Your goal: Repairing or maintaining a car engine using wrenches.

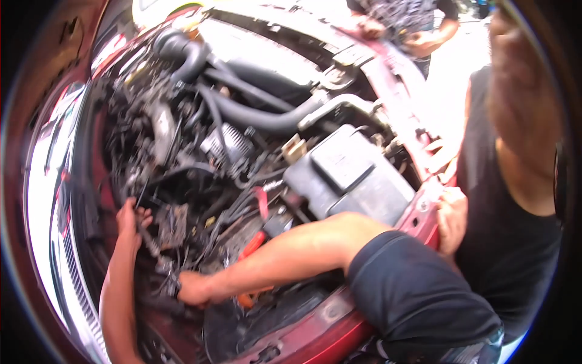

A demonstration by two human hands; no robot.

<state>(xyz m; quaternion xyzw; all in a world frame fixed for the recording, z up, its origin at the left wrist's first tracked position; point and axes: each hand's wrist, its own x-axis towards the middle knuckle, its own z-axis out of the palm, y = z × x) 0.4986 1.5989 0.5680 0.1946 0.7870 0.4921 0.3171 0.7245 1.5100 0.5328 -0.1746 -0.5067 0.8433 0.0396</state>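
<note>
I am reaching with both arms into the engine bay of a red car. My left hand [130, 218] is at the rear of the bay, its fingers curled at a thin dark part. Beside it a slim ribbed hose or rod [150, 241] slants down to a metallic fitting [166, 267]. My right hand [194, 288] is closed low against that fitting; its fingertips are hidden. Under my right forearm lies an orange-red handle [252, 244], with another orange piece [245, 300] below it. What each hand grips is too blurred to make out.
A grey lidded box [345, 176] and thick black hoses [260, 116] fill the far side. Close on my right stands a person in a black sleeveless top [506, 261], one hand [451, 219] on the red fender edge [339, 312]. Another person [403, 27] stands beyond the front.
</note>
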